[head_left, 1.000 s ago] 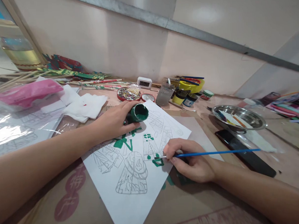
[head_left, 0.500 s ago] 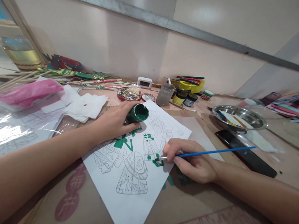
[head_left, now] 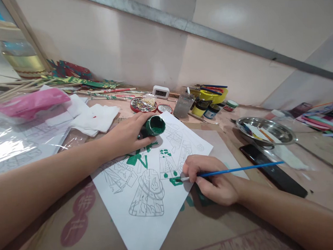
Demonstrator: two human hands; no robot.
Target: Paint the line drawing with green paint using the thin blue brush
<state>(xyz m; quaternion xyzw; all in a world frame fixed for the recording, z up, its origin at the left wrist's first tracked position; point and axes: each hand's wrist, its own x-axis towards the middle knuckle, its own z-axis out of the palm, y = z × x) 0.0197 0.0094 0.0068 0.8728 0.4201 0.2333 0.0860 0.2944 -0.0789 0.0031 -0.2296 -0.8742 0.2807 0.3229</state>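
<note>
My left hand (head_left: 131,133) is wrapped round a tilted jar of green paint (head_left: 155,125), its open mouth facing me, over the upper part of a white sheet (head_left: 143,237). Between the fingers and thumb of my right hand (head_left: 209,178) is a blue paintbrush (head_left: 239,169). Its tip touches a small green shape (head_left: 176,181) near the sheet's right edge. Pencil-drawn figures cover the paper, and several parts of them are green.
Behind the sheet stand a red dish of beads (head_left: 143,104), a small white clock (head_left: 161,92), a cup of cloudy water (head_left: 183,105) and paint jars (head_left: 212,111). A metal bowl (head_left: 284,130) and a black phone (head_left: 273,170) lie right; tissues (head_left: 95,118) left.
The brush tip has shifted slightly right and down with my right hand, and more green fills the small shape. My left hand and the jar look almost unmoved.
</note>
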